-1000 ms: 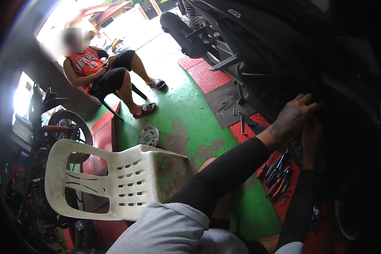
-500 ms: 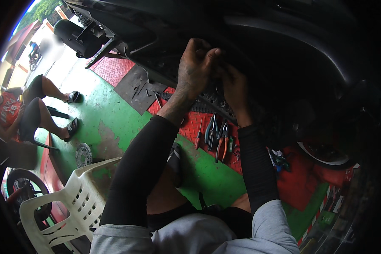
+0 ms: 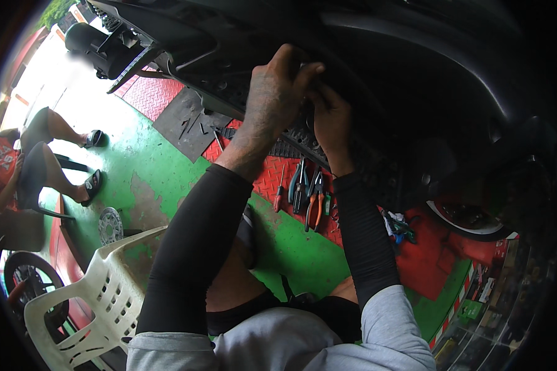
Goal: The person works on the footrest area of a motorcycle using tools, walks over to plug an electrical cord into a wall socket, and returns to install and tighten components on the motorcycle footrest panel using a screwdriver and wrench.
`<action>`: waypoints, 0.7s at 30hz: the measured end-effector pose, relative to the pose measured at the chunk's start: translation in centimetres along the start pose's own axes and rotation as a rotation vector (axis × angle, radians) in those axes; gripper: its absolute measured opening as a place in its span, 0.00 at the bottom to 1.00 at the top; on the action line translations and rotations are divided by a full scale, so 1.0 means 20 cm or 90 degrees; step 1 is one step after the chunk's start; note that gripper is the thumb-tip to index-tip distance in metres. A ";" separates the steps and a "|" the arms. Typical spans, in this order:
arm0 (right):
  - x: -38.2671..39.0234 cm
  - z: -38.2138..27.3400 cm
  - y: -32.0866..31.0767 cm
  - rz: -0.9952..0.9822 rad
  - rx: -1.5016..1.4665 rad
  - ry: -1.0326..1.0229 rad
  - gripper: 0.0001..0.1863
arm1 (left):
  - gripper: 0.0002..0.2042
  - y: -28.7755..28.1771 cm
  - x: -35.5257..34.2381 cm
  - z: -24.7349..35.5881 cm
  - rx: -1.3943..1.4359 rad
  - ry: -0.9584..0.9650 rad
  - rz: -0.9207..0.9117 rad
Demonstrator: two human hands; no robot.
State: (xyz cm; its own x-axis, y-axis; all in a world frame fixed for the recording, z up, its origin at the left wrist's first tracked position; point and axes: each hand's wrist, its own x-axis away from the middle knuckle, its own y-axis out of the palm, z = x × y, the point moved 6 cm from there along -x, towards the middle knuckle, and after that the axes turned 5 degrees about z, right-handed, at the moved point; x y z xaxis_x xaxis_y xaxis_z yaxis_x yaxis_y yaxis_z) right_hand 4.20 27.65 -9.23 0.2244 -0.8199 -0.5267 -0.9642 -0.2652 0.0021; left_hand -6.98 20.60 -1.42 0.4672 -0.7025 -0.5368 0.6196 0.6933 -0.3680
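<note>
My left hand point(image 3: 273, 96) is raised against the dark body panel point(image 3: 266, 28) of a motor scooter, its fingers curled and the thumb pointing right. Close beside it, my right hand point(image 3: 332, 123) reaches up with bent fingers that meet the left thumb. Shadow hides whatever is pinched between them. Under my hands runs the scooter's dark footboard edge point(image 3: 303, 139). On the red mat point(image 3: 266, 176) below lie a screwdriver point(image 3: 279, 190), blue-handled pliers point(image 3: 299, 185) and orange-handled pliers point(image 3: 314, 201).
A white plastic chair point(image 3: 108, 287) stands at my left, near a brake disc point(image 3: 110, 226) on the green floor. Beyond it sits a person point(image 3: 40, 164) in sandals. At right are the scooter's wheel point(image 3: 467, 219) and a glass-topped case of small boxes point(image 3: 476, 328).
My view has shifted slightly, so the floor and tools appear further left. Both hands stay together at the panel, the left one turned a little with its back more visible.
</note>
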 end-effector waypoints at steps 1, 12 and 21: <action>0.00 -0.01 0.00 0.003 -0.001 -0.015 0.11 | 0.16 -0.01 0.00 0.01 0.001 0.003 -0.002; 0.00 -0.03 -0.01 0.033 0.049 0.038 0.12 | 0.22 0.01 0.04 0.01 0.071 -0.071 0.055; 0.00 -0.27 -0.08 -0.066 0.047 -0.071 0.14 | 0.15 -0.14 -0.03 0.09 0.198 0.027 0.032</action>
State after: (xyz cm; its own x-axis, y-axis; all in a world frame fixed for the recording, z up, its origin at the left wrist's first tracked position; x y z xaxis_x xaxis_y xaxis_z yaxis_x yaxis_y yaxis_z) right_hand 6.57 25.38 -4.54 0.3104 -0.7279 -0.6114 -0.9453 -0.3044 -0.1174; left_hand -7.83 18.82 1.39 0.4799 -0.6563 -0.5822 0.7620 0.6407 -0.0942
